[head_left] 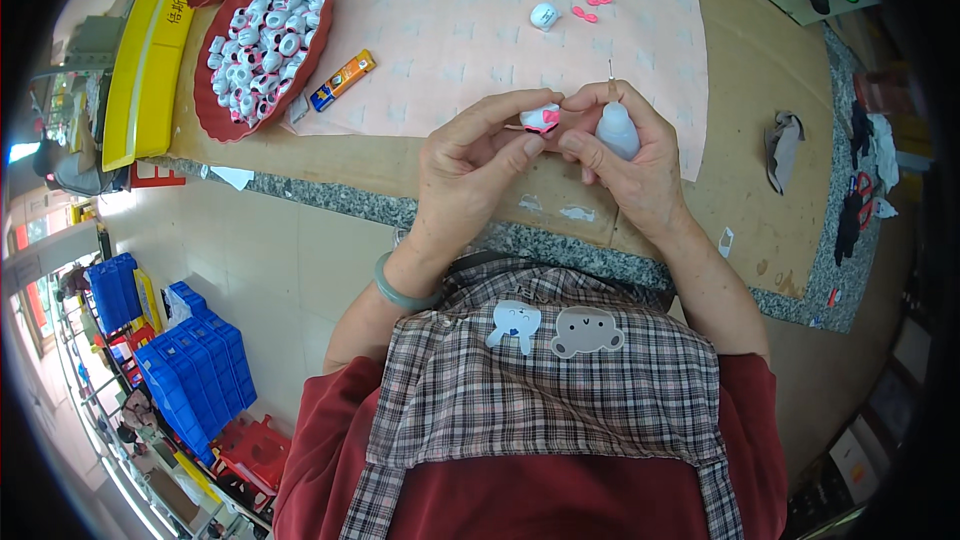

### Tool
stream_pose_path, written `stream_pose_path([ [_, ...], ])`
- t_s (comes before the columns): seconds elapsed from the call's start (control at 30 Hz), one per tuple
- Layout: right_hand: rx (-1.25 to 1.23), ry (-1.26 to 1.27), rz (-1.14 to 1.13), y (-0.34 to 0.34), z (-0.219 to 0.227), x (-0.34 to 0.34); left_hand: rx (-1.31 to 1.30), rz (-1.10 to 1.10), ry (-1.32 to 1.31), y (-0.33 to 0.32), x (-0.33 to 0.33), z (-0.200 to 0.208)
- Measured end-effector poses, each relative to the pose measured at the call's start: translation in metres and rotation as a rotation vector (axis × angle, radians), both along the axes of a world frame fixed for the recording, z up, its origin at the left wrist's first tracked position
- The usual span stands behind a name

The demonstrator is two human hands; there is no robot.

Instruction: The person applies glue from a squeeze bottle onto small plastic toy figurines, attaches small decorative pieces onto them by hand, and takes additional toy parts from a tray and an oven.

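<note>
Between the thumb and fingertips of my left hand (470, 155) is a small white toy head (540, 119) with a pink bow on it. My right hand (640, 160) wraps round a squeeze bottle (617, 130), pale and translucent, whose thin needle tip points away from me. The right thumb and forefinger come close to the toy head; whether they touch it I cannot tell. Farther off on the pink sheet (450, 30) lie another white toy head (544, 16) and several loose pink bows (585, 15).
A red scalloped basin (205, 105) full of white toy heads stands at the left, beside a yellow bin (140, 90). Near it lies an orange and blue packet (342, 80). A greyish cloth scrap (785, 150) is on the right. Blue crates (200, 375) are stacked on the floor.
</note>
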State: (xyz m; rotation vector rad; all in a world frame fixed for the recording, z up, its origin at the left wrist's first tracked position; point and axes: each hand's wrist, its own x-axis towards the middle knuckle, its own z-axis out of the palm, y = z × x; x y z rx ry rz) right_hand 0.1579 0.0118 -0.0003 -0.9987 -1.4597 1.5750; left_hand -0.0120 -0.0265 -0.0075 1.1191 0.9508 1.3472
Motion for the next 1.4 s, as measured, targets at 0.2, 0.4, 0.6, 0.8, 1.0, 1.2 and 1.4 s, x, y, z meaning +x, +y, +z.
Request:
stream_pose_path([
  [0.2,-0.013,0.050,-0.030,-0.001,0.000,-0.002,-0.117,-0.025,-0.275,0.004,-0.001,0.000],
  [0.4,0.005,0.022,-0.012,-0.001,0.000,0.000,-0.209,-0.095,-0.590,0.005,-0.011,-0.009],
  [0.6,-0.020,0.013,-0.018,-0.002,0.000,-0.002,-0.240,-0.162,-0.806,0.005,-0.014,-0.011],
  [0.8,-0.017,-0.015,-0.018,0.000,0.001,-0.003,-0.260,-0.200,-0.853,0.009,-0.020,-0.012],
  [1.0,-0.052,-0.050,-0.017,0.000,0.004,-0.004,-0.202,-0.131,-0.790,0.009,-0.031,-0.004],
  [1.2,-0.072,-0.026,-0.040,-0.003,0.003,-0.001,0.072,0.425,0.144,0.023,-0.103,0.030],
  [1.4,-0.063,-0.010,-0.033,-0.003,0.004,-0.003,0.240,0.786,0.804,0.041,-0.178,0.043],
])
